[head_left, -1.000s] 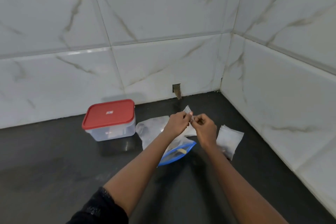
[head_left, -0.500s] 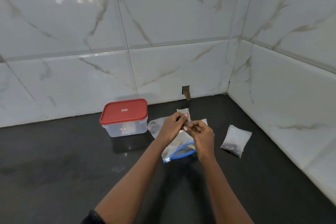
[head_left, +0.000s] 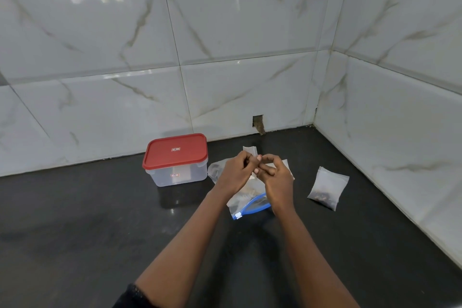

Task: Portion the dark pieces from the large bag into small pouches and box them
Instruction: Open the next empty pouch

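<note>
Both hands meet just above the black countertop (head_left: pixel 75 245), directly over the large clear plastic bag with a blue zip strip (head_left: pixel 246 201), probably so anything dropped lands back by the bag. Left hand (head_left: pixel 236 171) has its fingers curled, pinching a small translucent white pouch (head_left: pixel 250 150) whose top corner sticks up behind the knuckles. Right hand (head_left: pixel 278 179) is curled too, fingertips nipping the same pouch at its edge. It looks like opening or sealing the mouth, can't tell which. Pouch contents are hidden by the fingers. The large bag lies flat, mouth end toward the person, blue strip curved so it seems unzipped, and most of the film is covered by the hands. A filled small clear pouch (head_left: pixel 327 187) is set aside on the right, well apart from the bag, with dark pieces (head_left: pixel 322 195) settled in its near end, likely parked until boxing. A clear rectangular plastic box with a red lid (head_left: pixel 176 160) sits left, just beside the bag, lid on, so by my read boxing is not started. Pale flat plastic (head_left: pixel 287 164) peeks from behind the right hand, maybe spare pouches, unclear.
</note>
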The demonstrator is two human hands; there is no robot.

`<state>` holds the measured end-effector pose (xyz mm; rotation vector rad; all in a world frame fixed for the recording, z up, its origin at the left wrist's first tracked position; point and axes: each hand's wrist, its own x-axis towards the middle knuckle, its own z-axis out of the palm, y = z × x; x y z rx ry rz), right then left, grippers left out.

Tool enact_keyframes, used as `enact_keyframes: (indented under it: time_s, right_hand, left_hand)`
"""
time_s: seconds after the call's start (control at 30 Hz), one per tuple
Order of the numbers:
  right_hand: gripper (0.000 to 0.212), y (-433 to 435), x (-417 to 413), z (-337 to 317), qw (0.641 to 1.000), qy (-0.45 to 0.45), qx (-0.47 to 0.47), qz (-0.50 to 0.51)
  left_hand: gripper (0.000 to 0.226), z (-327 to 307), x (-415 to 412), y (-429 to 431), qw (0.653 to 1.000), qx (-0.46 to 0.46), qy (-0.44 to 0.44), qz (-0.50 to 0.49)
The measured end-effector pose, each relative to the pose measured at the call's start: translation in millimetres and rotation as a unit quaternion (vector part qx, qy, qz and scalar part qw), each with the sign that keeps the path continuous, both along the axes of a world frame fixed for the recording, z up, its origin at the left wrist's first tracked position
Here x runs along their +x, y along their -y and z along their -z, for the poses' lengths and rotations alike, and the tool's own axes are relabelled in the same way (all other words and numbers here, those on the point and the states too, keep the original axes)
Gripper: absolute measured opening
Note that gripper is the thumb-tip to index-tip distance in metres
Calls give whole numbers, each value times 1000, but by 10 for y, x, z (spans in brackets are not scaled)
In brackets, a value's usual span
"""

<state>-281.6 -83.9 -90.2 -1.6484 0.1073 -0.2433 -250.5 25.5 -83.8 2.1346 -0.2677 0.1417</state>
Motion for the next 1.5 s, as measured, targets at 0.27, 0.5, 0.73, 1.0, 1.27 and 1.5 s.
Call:
enact_keyframes:
  time_s: [0.27,0.5,0.73,1.0,1.27,1.5]
  right_hand:
    - [18,31,40,-146,999,8,-38,-8]
    - [13,33,121,-256,995,1,-102,1]
    - [12,-23,157,-320,976,21,-218,18]
    - [11,-81,120,-277,962,51,-266,24]
    - [12,11,162,-299,959,58,-269,61]
    - [24,-54,204,-272,920,79,-380,-52]
  left_hand:
    - [19,-30,27,-59,998,-58,5,11]
    - [19,-116,83,-125,999,-42,1,12]
    - [19,-137,133,-181,999,-36,-9,19]
    - [21,-128,137,-197,999,-30,-20,21]
    - [15,-117,112,-256,1000,-18,-15,7]
    - [16,-178,148,-271,1000,-16,24,8]
